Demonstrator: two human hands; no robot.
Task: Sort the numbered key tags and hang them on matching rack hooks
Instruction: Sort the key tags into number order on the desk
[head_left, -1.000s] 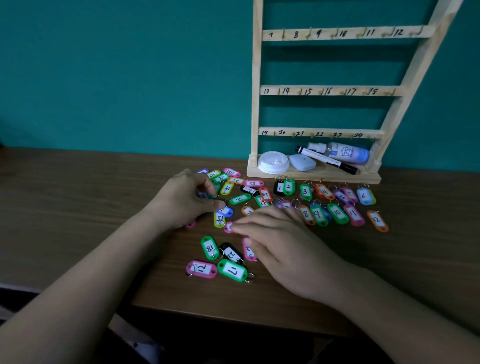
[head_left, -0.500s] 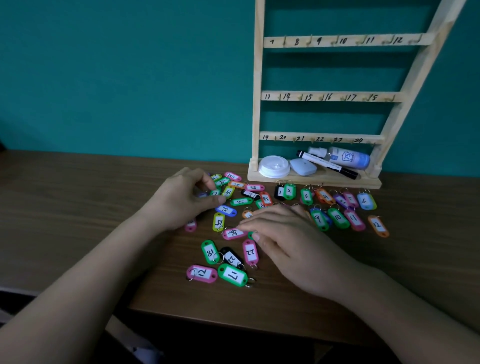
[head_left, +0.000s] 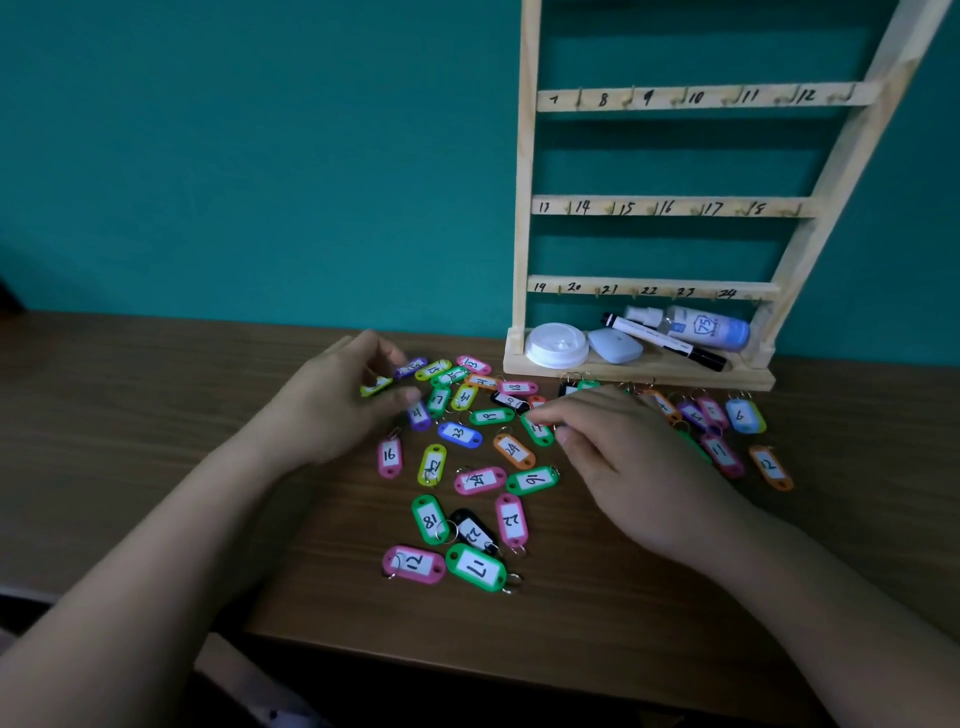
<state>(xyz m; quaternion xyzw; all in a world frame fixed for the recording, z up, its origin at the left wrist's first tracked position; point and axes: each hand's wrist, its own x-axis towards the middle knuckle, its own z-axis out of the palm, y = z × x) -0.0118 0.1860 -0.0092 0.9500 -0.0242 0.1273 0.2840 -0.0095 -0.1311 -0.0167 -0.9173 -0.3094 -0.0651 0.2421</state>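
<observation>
Coloured key tags (head_left: 460, 434) lie scattered on the wooden table (head_left: 130, 415) in front of the rack (head_left: 660, 208) with numbered hooks. The left hand (head_left: 332, 405) pinches a yellow-green tag (head_left: 376, 386) at the heap's far-left edge. The right hand (head_left: 628, 457) appears to touch a green tag (head_left: 539, 431) with its fingertips.

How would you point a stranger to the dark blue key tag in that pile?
Find the wooden rack against the teal wall, then look at the table left of its base. Between the left hand and the right hand lies the dark blue tag, marked 23. Its neighbours are green, orange, yellow and purple.
</observation>
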